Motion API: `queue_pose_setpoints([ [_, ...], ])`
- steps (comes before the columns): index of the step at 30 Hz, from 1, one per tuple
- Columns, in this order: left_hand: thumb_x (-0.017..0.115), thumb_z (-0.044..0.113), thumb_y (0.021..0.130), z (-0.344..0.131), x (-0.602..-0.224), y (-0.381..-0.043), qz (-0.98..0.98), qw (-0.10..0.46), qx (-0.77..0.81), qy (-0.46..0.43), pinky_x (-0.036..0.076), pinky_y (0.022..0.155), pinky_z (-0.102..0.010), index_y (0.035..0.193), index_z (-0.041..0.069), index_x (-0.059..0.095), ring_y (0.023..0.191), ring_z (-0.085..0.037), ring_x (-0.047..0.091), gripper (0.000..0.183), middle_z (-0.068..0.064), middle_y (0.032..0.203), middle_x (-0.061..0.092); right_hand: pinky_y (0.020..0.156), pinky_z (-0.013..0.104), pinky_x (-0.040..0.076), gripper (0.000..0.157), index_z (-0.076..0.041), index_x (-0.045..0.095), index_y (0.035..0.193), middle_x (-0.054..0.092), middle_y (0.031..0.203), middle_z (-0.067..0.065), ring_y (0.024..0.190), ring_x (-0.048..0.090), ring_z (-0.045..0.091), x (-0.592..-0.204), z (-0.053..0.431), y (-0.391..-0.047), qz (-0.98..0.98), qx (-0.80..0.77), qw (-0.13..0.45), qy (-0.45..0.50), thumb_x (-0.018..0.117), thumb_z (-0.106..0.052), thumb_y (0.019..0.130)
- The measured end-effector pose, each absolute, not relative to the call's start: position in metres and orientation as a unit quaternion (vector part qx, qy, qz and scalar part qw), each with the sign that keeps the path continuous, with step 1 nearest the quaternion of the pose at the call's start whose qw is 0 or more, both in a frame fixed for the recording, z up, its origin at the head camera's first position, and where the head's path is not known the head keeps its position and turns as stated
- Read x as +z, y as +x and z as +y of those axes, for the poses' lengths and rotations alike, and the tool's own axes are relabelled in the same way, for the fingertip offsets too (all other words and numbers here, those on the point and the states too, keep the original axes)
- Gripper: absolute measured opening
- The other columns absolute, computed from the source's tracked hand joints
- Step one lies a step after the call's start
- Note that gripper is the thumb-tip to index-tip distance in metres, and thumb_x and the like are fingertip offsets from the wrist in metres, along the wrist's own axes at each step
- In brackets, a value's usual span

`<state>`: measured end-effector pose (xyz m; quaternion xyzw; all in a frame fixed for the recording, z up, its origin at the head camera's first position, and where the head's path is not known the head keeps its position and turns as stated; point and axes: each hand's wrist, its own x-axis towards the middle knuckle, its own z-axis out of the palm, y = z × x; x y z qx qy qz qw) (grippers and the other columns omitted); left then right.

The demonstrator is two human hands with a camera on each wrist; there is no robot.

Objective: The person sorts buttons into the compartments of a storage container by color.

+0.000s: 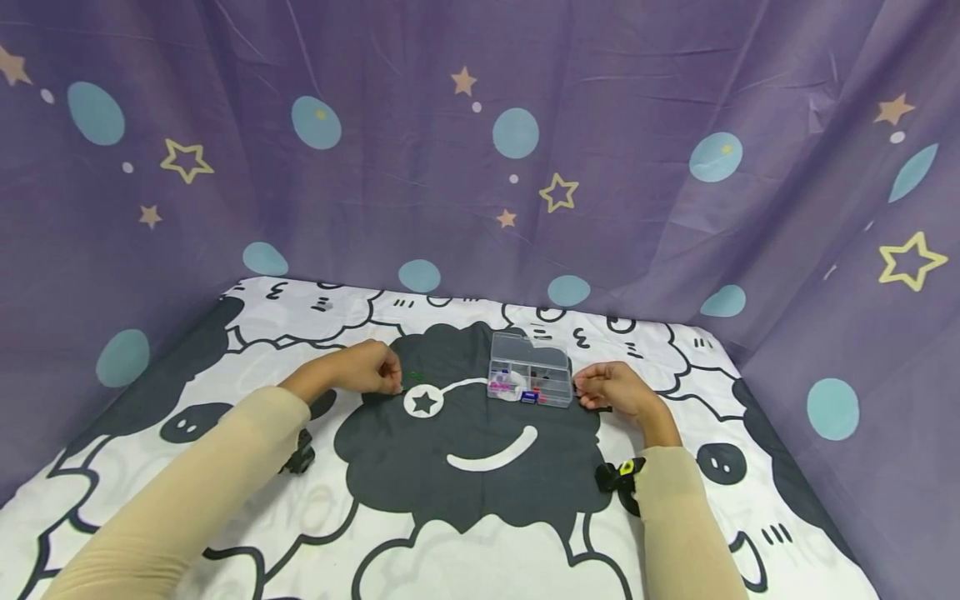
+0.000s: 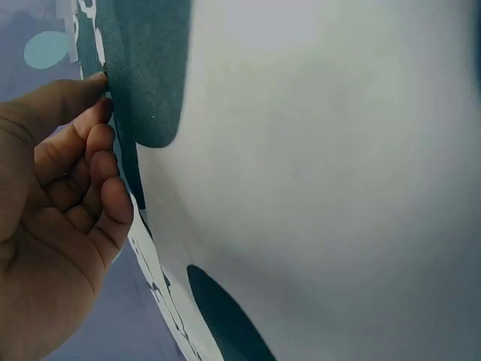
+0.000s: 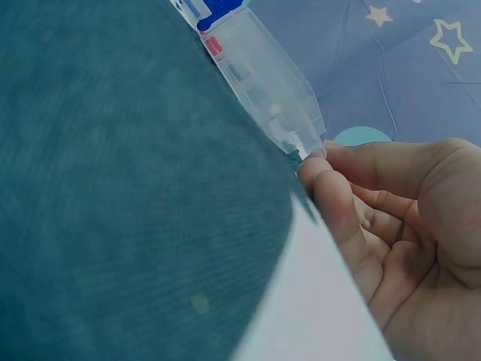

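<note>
My left hand (image 1: 367, 368) is low over the dark patch of the cloth, left of some tiny green pieces (image 1: 415, 377). In the left wrist view its thumb and forefinger nearly meet and the other fingers curl inward; anything between the tips is too small to tell. A clear plastic compartment box (image 1: 555, 392) stands with its lid raised, holding small pink, red and blue items. Beside its right end is my right hand (image 1: 617, 387). Thumb and forefinger come together at the box's corner in the right wrist view; whether they pinch it cannot be told.
A blue-and-white item (image 1: 529, 397) sits at the box's front. The cloth (image 1: 480, 567) with cartoon sheep covers the table. Purple curtains (image 1: 420, 208) with stars hang behind and at both sides. Black wrist-worn gear (image 1: 618, 477) shows under the right forearm.
</note>
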<state>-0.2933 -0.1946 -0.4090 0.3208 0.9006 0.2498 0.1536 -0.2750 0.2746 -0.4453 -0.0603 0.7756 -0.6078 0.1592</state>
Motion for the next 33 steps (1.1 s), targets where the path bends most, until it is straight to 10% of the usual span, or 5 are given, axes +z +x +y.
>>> queue_pose_setpoints([
  [33,0.076,0.006,0.086,-0.1879,-0.4074,-0.2887,0.895,0.168,0.247,0.33,0.044,0.058,-0.026,0.08,0.012,0.069,0.061,-0.009,0.052,0.01,0.006,0.069,0.06,0.066,0.025,0.057,0.021,0.015,0.062,0.115,0.066,0.083,0.006,0.069,0.066,0.011,-0.4462,0.2767,-0.2749,0.778,-0.604,0.158,-0.065,0.058,0.001,0.1],
])
